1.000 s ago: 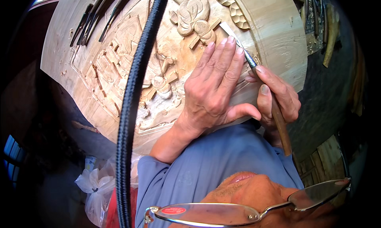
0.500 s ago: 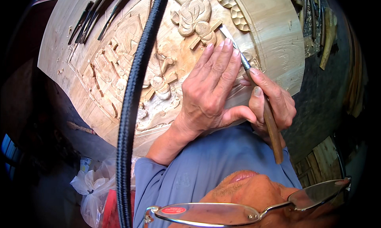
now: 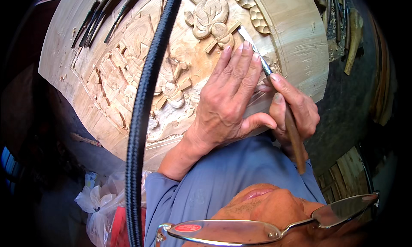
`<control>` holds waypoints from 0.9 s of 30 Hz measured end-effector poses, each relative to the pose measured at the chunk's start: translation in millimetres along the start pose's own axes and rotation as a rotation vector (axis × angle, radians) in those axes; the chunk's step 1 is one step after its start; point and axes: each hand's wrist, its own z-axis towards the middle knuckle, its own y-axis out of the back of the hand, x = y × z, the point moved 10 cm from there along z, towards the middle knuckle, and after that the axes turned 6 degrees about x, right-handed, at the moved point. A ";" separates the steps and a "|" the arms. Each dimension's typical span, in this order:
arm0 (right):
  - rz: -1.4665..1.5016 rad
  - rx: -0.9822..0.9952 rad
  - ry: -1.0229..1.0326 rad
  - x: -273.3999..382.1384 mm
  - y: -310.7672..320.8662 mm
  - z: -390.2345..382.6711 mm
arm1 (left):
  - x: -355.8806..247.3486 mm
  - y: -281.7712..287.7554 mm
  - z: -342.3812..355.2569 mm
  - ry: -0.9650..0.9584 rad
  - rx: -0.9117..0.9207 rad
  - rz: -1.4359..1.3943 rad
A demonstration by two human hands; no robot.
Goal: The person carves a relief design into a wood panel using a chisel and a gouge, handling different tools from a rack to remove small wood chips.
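Note:
My right hand (image 3: pixel 296 107) is closed around a wood-carving chisel (image 3: pixel 292 131) with a brown wooden handle and a steel blade. The blade slants up and left, its tip beside a small raised bar of a carved figure (image 3: pixel 221 32). Flat on the carved wooden panel (image 3: pixel 300 66) lies my left hand (image 3: pixel 225 92), fingers stretched out and thumb spread toward the right hand. Its fingertips lie next to the blade, just below the figure. A second carved figure (image 3: pixel 173 92) in relief sits left of my left hand. What lies under my palm is hidden.
Several dark chisels (image 3: pixel 94 23) lie on the panel's far left. More tools and a wooden mallet-like piece (image 3: pixel 354 41) lie at the far right. A black braided cord (image 3: pixel 146 88) crosses the view in front. A clear plastic bag (image 3: pixel 101 208) stands at lower left.
The chisel's handle end has shifted slightly upward, while its tip stays beside the figure. Both hands keep nearly the same places.

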 end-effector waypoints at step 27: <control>0.109 0.001 -0.013 -20.7 11.6 -1.3 | -4.6 -3.7 2.0 0.012 0.022 0.070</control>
